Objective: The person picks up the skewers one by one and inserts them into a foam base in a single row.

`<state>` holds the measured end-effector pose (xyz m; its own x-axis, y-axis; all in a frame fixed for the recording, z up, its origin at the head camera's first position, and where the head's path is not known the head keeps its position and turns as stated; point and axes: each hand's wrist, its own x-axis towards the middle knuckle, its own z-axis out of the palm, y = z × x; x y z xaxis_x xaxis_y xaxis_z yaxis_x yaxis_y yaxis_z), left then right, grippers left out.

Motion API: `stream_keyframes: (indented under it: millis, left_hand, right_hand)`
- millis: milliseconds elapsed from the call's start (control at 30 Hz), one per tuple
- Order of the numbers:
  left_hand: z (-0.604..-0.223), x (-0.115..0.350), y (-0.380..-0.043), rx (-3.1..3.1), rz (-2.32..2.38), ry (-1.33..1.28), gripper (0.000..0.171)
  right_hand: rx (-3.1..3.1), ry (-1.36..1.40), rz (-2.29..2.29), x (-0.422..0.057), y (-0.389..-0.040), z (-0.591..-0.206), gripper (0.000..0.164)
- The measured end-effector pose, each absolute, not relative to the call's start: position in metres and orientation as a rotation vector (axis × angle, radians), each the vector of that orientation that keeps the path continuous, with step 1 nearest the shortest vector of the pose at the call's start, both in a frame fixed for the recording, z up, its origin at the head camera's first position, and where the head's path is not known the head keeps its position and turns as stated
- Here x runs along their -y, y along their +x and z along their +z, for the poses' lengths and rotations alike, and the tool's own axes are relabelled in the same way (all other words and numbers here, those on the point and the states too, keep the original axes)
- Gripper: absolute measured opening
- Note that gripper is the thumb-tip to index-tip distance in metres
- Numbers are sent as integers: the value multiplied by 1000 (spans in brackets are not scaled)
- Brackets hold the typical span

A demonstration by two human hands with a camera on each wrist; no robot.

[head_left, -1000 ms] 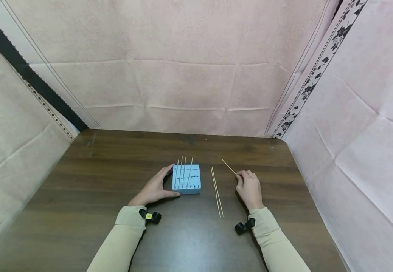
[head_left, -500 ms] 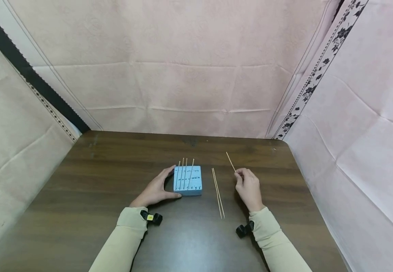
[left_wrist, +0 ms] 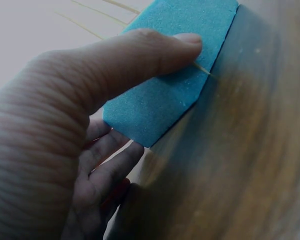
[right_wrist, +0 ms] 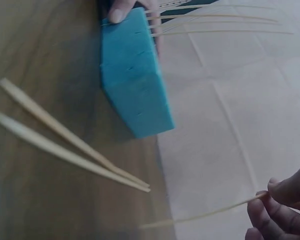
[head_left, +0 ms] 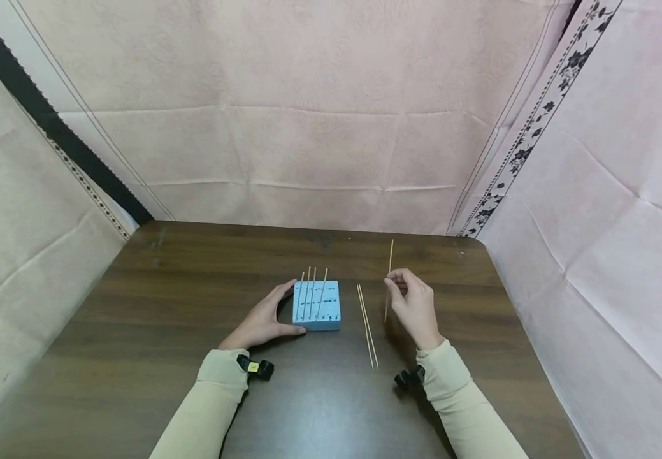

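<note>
A blue block (head_left: 331, 307) with small dark marks on its top stands on the table, several thin wooden sticks (head_left: 309, 284) upright in its left half. My left hand (head_left: 262, 322) holds this block from the left, thumb on the near face and fingers at the far side. In the left wrist view the thumb presses on the block's side (left_wrist: 155, 107). To the right, my right hand (head_left: 418, 307) pinches another thin wooden stick (head_left: 390, 256) between thumb and fingertips. It points nearly upright, its lower end below the fingers. The pinch also shows in the right wrist view.
Two loose sticks (head_left: 368, 325) lie side by side on the brown wooden table (head_left: 164, 306), between the block and my right hand. Pale cloth (head_left: 308, 146) hangs behind the table's far edge and along both sides. Each wrist wears a small black camera.
The stick in my right hand has swung from slanting up-left to nearly upright, and that hand has shifted slightly left and away from me. My left hand and the block stay put.
</note>
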<state>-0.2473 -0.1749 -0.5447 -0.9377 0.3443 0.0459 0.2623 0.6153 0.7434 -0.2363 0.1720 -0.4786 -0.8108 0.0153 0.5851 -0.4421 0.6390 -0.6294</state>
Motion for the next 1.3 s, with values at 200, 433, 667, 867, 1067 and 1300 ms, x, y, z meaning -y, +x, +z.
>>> stream_keyframes:
  millis: [200, 433, 667, 867, 1067, 1300]
  left_hand:
    - [-546, 175, -248, -2737, 1235, 516, 118]
    - [-546, 175, -248, -2733, 1235, 501, 118]
    - [-546, 175, -248, -2734, 1249, 503, 118]
    - [-547, 174, -248, -2738, 1244, 500, 118]
    - [-545, 174, -248, -2736, 1228, 526, 118]
    - [-541, 172, -247, -2725, 1234, 499, 117]
  right_hand:
    - [2265, 364, 1150, -162, -235, -461, 6]
    - [2167, 463, 1255, -145, -234, -442, 5]
    - [2120, 528, 1374, -124, -232, -432, 6]
    - [2102, 583, 1446, -114, -226, -432, 9]
    - [2148, 644, 1405, -110, -221, -430, 8]
    - [2208, 739, 1399, -106, -220, -434, 7]
